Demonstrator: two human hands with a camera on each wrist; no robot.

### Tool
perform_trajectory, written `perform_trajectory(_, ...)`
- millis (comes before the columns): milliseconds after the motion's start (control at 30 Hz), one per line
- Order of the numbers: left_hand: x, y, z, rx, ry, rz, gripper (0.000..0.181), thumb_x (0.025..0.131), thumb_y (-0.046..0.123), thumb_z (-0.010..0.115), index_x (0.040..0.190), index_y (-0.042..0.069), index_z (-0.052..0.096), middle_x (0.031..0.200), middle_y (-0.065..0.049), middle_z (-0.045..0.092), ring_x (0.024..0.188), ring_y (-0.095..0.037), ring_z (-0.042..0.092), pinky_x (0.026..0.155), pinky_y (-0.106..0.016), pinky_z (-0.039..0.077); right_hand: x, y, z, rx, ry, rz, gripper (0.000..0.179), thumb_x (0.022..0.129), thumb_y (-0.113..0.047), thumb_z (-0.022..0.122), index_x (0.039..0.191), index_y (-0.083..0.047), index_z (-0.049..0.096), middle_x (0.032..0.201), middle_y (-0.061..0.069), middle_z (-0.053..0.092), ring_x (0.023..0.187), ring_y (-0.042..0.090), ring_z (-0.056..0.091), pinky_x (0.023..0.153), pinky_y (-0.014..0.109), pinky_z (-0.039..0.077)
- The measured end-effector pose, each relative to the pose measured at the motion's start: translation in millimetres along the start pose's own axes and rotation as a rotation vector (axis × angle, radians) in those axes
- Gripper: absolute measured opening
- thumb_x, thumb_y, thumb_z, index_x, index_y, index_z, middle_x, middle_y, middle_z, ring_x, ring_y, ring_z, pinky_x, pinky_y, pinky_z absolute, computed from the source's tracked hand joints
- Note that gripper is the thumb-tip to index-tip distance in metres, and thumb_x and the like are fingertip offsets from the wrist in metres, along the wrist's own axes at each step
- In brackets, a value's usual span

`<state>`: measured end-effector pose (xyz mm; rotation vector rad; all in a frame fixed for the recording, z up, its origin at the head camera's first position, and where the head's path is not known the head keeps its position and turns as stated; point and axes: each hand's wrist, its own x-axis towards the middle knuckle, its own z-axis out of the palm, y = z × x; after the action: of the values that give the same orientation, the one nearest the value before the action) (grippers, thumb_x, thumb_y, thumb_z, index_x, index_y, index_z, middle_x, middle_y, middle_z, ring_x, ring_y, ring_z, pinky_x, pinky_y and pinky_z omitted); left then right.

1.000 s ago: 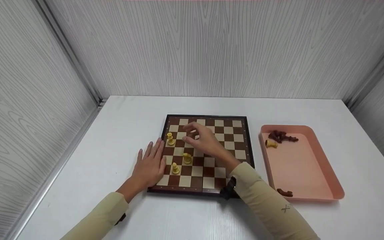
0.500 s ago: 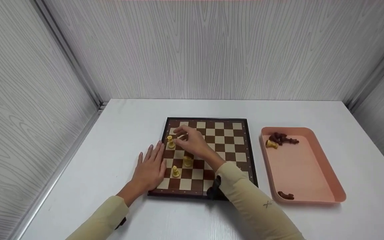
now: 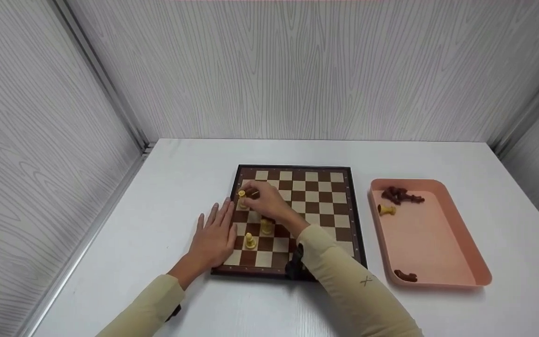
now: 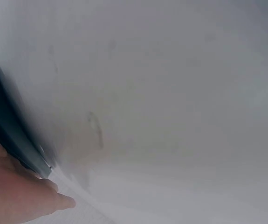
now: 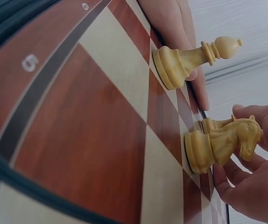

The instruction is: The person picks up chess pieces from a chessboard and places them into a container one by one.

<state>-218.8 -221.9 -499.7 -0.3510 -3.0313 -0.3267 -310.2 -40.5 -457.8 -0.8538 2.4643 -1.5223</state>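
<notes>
My left hand (image 3: 212,238) lies flat with its fingers extended along the left edge of the chessboard (image 3: 331,208). In the head view, my right hand (image 3: 267,200) bends its thumb and fingers around a cream chess piece with a flared top (image 3: 242,193) near the board's left edge. The right wrist view shows that piece's base behind a cream knight (image 5: 224,143), which hides much of the grip. A cream bishop (image 5: 182,60) stands upright beside the knight. Part of the left hand (image 4: 17,196) appears in the left wrist view.
A pink tray (image 3: 466,238) sits to the board's right. Inside it lie several dark pieces (image 3: 398,195), a cream piece (image 3: 386,210) and another dark piece (image 3: 405,276). Patterned panels (image 3: 297,75) enclose the white table (image 3: 190,159) at the back and sides.
The right hand has moved left across the board to the flared-top piece, and its fingers have closed in around it. The left hand has stayed at the board's edge.
</notes>
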Motion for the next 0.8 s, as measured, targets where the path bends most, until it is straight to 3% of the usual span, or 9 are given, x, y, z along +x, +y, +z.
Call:
perform_trajectory(267,-0.8,1.1,0.5,0.004,-0.019,-0.003,0.061,0.112,0.035,0.028,0.164,0.005,0.017,0.171,-0.011,0.014,0.156,-0.038,0.014,0.120,-0.065,0.013,2.4,0.8,2.0,-0.025,0.012,0.040,0.020,0.101,-0.008,0.065,0.118,-0.002,0.072,0.115,0.010,0.072,0.106,0.022,0.068,0.088,0.034,0.056)
perform_trajectory(500,-0.4,1.7,-1.9,-0.002,0.008,0.005,0.061,0.112,0.034,0.030,0.164,0.003,0.021,0.171,-0.011,0.017,0.155,-0.038,0.017,0.119,-0.066,0.015,4.5,0.8,1.4,-0.035,0.028,0.031,0.018,0.102,-0.008,0.064,0.117,-0.003,0.072,0.115,0.009,0.073,0.109,0.021,0.067,0.091,0.036,0.054)
perform_trajectory(800,-1.6,2.6,-2.6,0.001,0.016,0.014,0.060,0.112,0.032,0.031,0.163,0.002,0.022,0.170,-0.012,0.018,0.155,-0.039,0.018,0.119,-0.066,0.015,3.0,1.8,1.3,0.047,0.058,0.002,0.020,0.103,-0.012,0.064,0.119,-0.002,0.069,0.118,0.009,0.071,0.112,0.024,0.066,0.092,0.038,0.055)
